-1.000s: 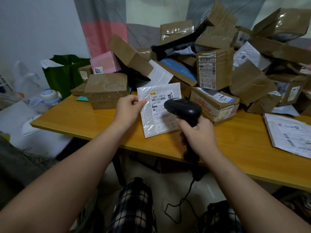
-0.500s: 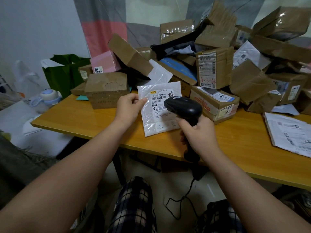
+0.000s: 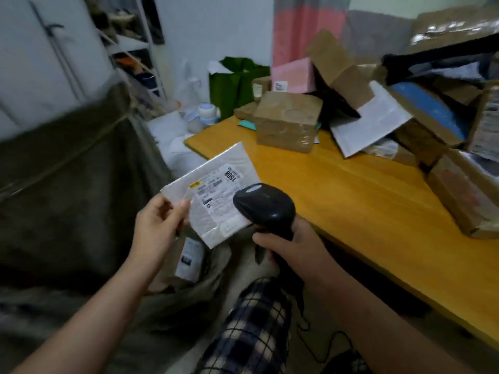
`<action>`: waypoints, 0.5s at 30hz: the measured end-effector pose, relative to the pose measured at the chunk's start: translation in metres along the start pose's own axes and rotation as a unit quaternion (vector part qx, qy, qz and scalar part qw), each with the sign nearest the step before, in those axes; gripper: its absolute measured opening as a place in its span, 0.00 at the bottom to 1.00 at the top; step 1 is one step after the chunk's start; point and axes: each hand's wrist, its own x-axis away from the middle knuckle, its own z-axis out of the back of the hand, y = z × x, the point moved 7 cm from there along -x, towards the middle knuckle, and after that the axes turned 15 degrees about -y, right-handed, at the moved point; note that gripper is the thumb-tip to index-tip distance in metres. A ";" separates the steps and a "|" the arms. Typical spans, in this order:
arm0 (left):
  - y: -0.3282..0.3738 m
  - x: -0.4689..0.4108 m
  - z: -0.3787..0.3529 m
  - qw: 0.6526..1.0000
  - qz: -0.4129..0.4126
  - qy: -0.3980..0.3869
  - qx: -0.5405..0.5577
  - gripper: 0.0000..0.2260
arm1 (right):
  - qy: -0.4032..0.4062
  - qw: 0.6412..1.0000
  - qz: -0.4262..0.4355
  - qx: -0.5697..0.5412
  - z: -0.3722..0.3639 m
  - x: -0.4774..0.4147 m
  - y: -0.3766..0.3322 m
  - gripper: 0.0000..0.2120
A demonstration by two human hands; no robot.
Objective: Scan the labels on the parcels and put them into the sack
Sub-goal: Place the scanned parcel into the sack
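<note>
My left hand (image 3: 159,228) pinches a flat white plastic parcel (image 3: 213,195) by its left edge, label up, held off the table's left end. Below it lies the open mouth of a grey-green sack (image 3: 189,298) with a labelled parcel (image 3: 189,260) inside. My right hand (image 3: 291,249) grips the black handheld scanner (image 3: 266,207), whose head overlaps the parcel's right side. A pile of brown cardboard parcels (image 3: 286,120) covers the back of the wooden table (image 3: 364,201).
A pink box (image 3: 293,75) and a green bag (image 3: 232,85) stand at the table's far left. A dark cloth-covered bulk (image 3: 67,179) fills the left. The scanner cable (image 3: 324,346) trails on the floor by my checked trouser leg (image 3: 256,327).
The view has swung left and down. My left hand has carried the white parcel off the table to above the sack. The scanner has moved along with it.
</note>
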 end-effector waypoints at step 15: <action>-0.101 0.029 0.147 0.837 0.110 -0.014 -0.536 0.03 | -0.145 0.854 -0.262 0.426 -0.093 -0.156 0.187 0.36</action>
